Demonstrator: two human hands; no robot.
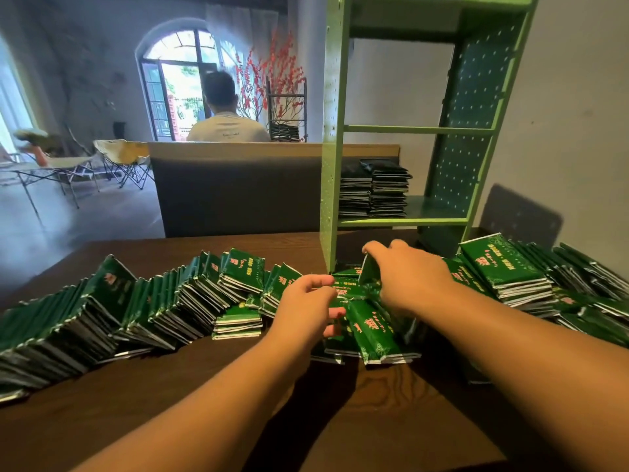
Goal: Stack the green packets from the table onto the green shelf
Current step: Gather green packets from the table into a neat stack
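Green packets (360,294) bunched between both hands, just in front of the green shelf (332,185). Right hand (413,279) curled round an upright few, lifting them clear; left hand (306,303) curled against the loose ones, probably squaring up a bundle. Two stacks (372,190) on the lowest shelf already (too many packets to count). Long toppled rows left and right of the hands on the table (204,403).

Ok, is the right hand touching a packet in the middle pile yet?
Touching. The head view shows the right hand with its fingers curled over the top edge of an upright green packet, tilting it up from the middle pile on the table.
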